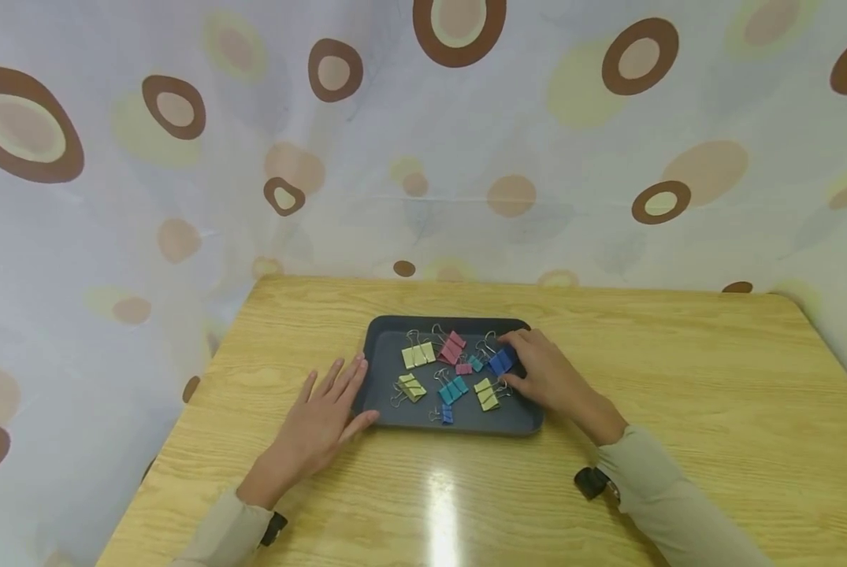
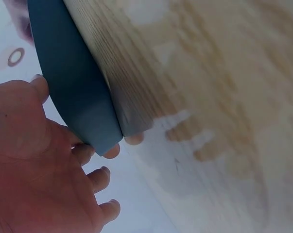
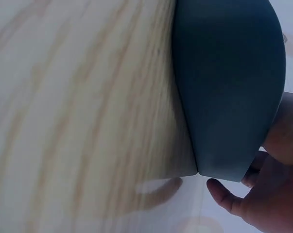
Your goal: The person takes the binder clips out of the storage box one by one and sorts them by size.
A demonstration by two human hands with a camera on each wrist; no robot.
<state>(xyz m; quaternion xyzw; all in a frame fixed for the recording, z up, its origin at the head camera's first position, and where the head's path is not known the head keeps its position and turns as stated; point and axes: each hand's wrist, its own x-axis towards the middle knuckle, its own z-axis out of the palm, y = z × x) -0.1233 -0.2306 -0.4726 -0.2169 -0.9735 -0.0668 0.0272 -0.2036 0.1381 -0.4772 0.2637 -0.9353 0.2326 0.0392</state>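
A dark grey tray (image 1: 395,417) lies on the table with several binder clips in it. My left hand (image 1: 324,417) rests at its left rim, fingers spread and fairly straight; the left wrist view shows the fingertips along the tray's outer wall (image 2: 78,82). My right hand (image 1: 547,370) reaches over the right rim. Its thumb and forefinger stand apart on either side of a large blue binder clip (image 1: 499,362); whether they touch it is unclear. Close by are a small teal clip (image 1: 476,363) and a yellow clip (image 1: 486,394). In the right wrist view the tray wall (image 3: 229,87) hides the fingertips' work.
Also in the tray are a large pink clip (image 1: 453,346), a small pink clip (image 1: 463,368), two more yellow clips (image 1: 418,354), a larger teal clip (image 1: 454,390) and a small blue clip (image 1: 447,414). Behind the wooden table (image 1: 678,378) hangs a patterned curtain (image 1: 395,220).
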